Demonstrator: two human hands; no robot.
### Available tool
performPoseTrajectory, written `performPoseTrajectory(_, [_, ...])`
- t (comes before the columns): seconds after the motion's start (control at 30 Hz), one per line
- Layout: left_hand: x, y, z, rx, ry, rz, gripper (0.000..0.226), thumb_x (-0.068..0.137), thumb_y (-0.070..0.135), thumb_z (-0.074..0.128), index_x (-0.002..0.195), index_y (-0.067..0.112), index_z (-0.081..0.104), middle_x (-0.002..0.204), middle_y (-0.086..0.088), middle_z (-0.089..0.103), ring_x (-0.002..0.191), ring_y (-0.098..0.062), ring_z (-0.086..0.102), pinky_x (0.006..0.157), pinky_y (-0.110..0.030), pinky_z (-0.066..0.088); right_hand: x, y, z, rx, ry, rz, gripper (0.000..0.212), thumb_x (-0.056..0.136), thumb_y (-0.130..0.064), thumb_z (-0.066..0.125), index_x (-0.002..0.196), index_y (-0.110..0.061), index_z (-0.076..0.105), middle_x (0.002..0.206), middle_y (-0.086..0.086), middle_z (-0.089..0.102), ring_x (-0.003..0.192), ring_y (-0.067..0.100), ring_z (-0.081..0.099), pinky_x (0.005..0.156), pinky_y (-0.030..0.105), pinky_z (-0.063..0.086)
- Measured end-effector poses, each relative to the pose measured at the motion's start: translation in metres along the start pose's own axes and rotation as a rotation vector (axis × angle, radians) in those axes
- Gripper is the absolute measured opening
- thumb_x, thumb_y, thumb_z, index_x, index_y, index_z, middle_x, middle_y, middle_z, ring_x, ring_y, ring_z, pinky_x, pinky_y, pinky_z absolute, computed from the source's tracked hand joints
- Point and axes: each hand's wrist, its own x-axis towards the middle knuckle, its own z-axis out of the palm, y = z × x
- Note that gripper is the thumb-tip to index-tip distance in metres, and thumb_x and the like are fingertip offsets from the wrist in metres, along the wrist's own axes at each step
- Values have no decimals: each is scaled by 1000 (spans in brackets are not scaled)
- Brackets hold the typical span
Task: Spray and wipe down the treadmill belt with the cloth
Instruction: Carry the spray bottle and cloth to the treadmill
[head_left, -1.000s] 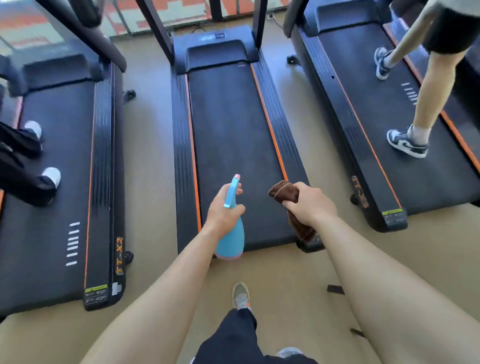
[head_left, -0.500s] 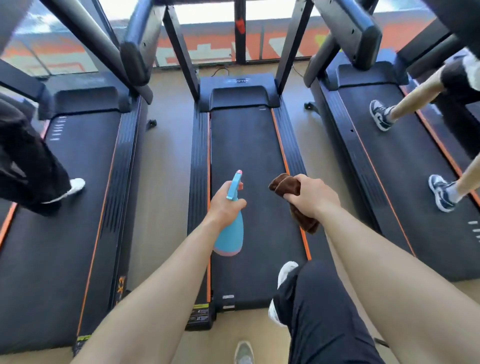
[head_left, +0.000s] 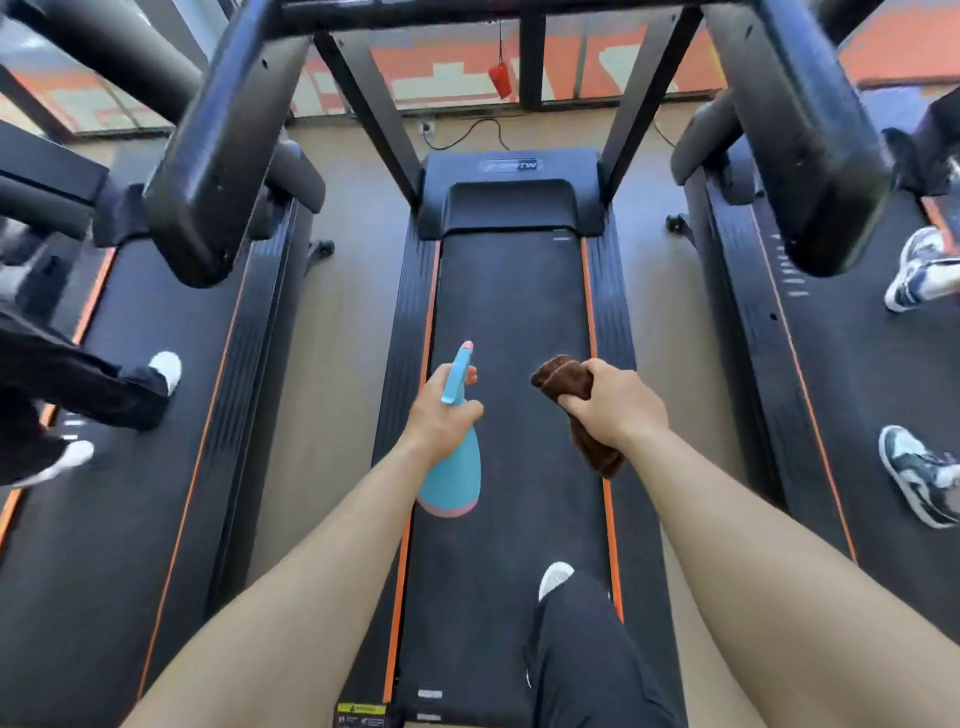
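Observation:
The middle treadmill's black belt (head_left: 511, 312) runs away from me between two orange strips. Above it, my left hand (head_left: 441, 415) grips the neck of a light blue spray bottle (head_left: 452, 478) with a pink base and pink nozzle tip, nozzle pointing forward. My right hand (head_left: 613, 402) holds a bunched brown cloth (head_left: 563, 376), one end sticking out in front and the other hanging below the fist. My right foot in a white shoe (head_left: 555, 578) stands on the belt's near end.
Black handrails (head_left: 228, 156) and the console frame (head_left: 810, 135) cross overhead. Other people's legs are on the left treadmill (head_left: 104, 384) and the right treadmill (head_left: 914, 467). Tan floor strips (head_left: 332, 405) separate the machines. A red safety clip (head_left: 501, 78) hangs ahead.
I have stepped from the floor onto the middle treadmill's belt and moved forward under the handrails. Both hands keep their hold on the bottle and cloth.

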Motion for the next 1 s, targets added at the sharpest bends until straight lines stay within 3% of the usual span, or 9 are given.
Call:
performPoseTrajectory(0.13, [35,79,-16,-19,26,-52,44,90,6,58,129,27,57,122,10,62,92,-10,56,80,-33,41,50,-23,-86,-37,-48,-44,40,92,-51,62,124,-28,55,112,4,67,103,31,65,77,37,49])
performPoseTrajectory(0.33, [65,174,-61,-61,30,-90,47,85,12,57,129,31,58,104,19,59,93,-14,56,83,-33,43,91,-68,-180,-48,-48,-54,42,92,-51,63,125,-26,54,111,6,67,101,34,65,77,38,49])
performPoseTrajectory(0.43, [85,194,-79,-69,26,-91,41,87,8,59,121,31,59,113,15,62,98,-14,58,85,-32,43,112,-90,-198,-65,-71,-67,41,91,-52,63,123,-27,55,112,5,67,101,32,65,81,40,53])
performPoseTrajectory(0.67, [171,198,-113,-72,3,-105,37,87,10,61,117,31,58,120,9,64,101,-17,59,80,-30,42,199,-147,-206,-126,-104,-76,42,91,-52,62,124,-27,55,115,5,66,103,33,64,82,41,53])
performPoseTrajectory(0.8, [240,185,-130,-88,-17,-125,32,88,7,61,110,30,56,105,16,60,87,-8,55,78,-29,39,263,-185,-194,-170,-103,-72,43,90,-53,61,123,-26,55,117,6,66,105,34,64,80,40,50])
performPoseTrajectory(0.9, [290,167,-140,-88,-24,-138,31,89,8,61,110,29,55,107,14,58,85,-10,52,77,-30,39,310,-214,-174,-193,-122,-80,43,93,-52,59,125,-23,53,119,8,65,109,35,62,78,39,45])
performPoseTrajectory(1.0, [343,139,-139,-88,-24,-161,30,90,8,61,113,26,56,94,15,54,79,-8,51,70,-27,38,360,-238,-137,-205,-135,-105,42,96,-50,58,126,-21,52,119,9,64,110,36,62,78,39,43])
